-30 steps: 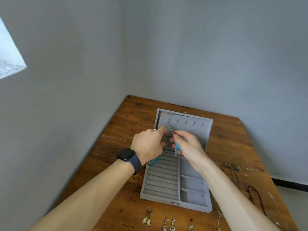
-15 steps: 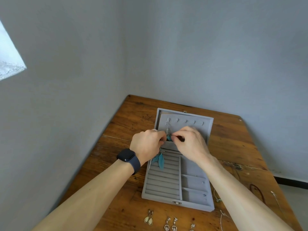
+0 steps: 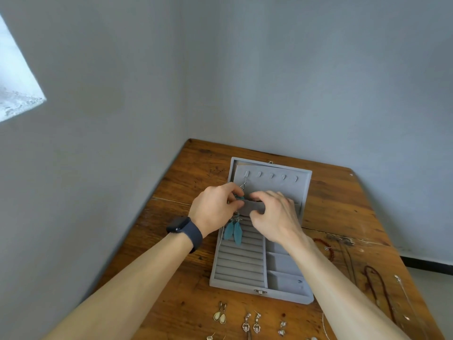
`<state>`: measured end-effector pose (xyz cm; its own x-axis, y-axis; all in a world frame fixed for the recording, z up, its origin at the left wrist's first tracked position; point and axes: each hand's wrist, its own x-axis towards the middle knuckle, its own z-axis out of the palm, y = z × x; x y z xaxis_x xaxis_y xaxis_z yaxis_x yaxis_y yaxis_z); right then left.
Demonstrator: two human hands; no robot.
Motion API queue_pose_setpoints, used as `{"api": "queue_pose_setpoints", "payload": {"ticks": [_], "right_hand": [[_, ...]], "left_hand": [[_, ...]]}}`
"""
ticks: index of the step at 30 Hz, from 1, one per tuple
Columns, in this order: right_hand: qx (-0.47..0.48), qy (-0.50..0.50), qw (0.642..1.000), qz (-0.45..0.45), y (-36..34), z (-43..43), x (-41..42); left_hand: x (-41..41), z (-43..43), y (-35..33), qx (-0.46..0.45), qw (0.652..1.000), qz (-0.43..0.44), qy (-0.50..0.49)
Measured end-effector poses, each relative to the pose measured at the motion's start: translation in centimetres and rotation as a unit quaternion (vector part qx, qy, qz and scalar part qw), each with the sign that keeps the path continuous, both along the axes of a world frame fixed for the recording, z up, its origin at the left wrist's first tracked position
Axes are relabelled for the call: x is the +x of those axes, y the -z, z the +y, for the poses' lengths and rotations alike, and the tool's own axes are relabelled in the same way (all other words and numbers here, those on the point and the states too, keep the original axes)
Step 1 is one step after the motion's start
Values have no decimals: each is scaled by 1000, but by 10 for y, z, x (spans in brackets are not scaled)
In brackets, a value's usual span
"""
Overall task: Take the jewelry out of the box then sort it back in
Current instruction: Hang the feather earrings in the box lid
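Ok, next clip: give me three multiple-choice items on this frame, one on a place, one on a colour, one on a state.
1. The feathers hang over: A the ring rows; B the bare table; C the lid hooks.
2. The feathers are: A red; B yellow; C teal.
3. The left hand: A lies flat; B pinches the earring; C holds a necklace.
A, they dangle above the left rows of the box; C, plainly blue-green; B, its fingertips close on it.

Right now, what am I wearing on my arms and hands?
A dark blue smartwatch with a black face is on the left wrist. No sleeves show on either forearm, and the left hand and right hand wear no gloves.
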<state>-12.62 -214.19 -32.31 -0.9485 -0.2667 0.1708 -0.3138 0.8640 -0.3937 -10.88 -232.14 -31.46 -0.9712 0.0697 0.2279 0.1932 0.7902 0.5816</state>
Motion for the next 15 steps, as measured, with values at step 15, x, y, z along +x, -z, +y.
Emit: {"api": "queue_pose_setpoints", "payload": {"ticks": [15], "right_hand": [[-429,-19,897,-105,-38,9,111]], "left_hand": [[57,10,-64,240,963,-75,102]]}}
